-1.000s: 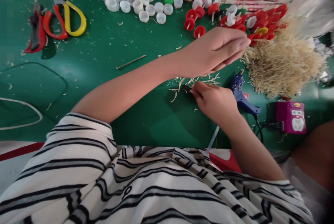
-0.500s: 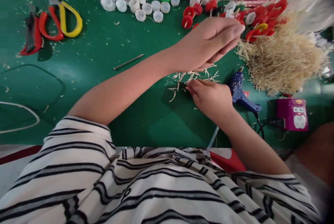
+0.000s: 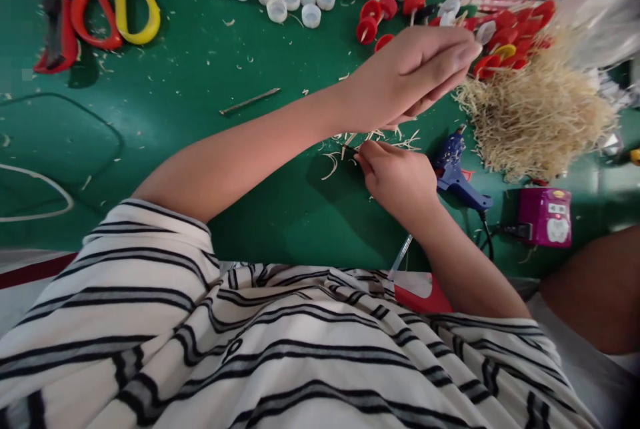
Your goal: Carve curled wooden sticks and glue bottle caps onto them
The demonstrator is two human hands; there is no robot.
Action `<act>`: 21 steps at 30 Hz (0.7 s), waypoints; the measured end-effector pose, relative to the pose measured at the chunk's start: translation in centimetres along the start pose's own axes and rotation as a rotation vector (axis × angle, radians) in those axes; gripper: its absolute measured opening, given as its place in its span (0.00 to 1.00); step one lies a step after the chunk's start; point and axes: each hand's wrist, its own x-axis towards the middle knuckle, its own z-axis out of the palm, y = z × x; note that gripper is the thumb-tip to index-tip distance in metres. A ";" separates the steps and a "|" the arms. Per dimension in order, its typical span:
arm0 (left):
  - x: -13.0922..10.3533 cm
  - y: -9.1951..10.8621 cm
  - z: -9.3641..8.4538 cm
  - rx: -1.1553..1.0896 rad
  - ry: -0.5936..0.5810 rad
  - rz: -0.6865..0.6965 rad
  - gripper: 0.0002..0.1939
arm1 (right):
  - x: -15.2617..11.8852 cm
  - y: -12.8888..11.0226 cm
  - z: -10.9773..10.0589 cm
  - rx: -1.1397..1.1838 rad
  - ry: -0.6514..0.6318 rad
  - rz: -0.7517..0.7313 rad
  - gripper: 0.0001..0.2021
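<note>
My left hand (image 3: 413, 79) reaches across to the right, its fingers pressed together and the thumb laid along them. Whatever they may hold is hidden. Just below it, my right hand (image 3: 400, 179) is closed in a pinch, and a thin dark object (image 3: 351, 149) pokes out at its left side. Its kind is too small to tell. Pale thin shavings (image 3: 407, 141) lie on the green table (image 3: 280, 215) between and beside my hands. A blue glue gun (image 3: 455, 172) rests right of my right hand.
White bottle caps (image 3: 277, 10) and red caps on sticks (image 3: 367, 30) lie at the back. Shredded straw-like material (image 3: 545, 119) is piled right, near a purple box (image 3: 546, 217). Scissors (image 3: 137, 9), red-handled pliers (image 3: 59, 35) and a metal rod (image 3: 250, 101) lie left. Another person's limb (image 3: 595, 289) shows right.
The view has shifted a little, so the tools at left and the caps appear higher. Both hands keep nearly the same pose, with the right hand slightly closer to the left.
</note>
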 end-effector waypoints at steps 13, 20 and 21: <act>0.3 -0.6 -0.9 -0.364 0.148 -0.091 0.23 | -0.9 1.1 0.0 0.050 0.021 0.019 0.15; 0.6 -1.1 -1.2 -0.422 0.139 -0.069 0.22 | -0.3 1.9 0.5 0.168 0.120 -0.002 0.10; 0.7 -1.2 -1.1 -0.420 0.153 -0.036 0.23 | -0.3 2.0 0.5 0.195 0.152 -0.008 0.10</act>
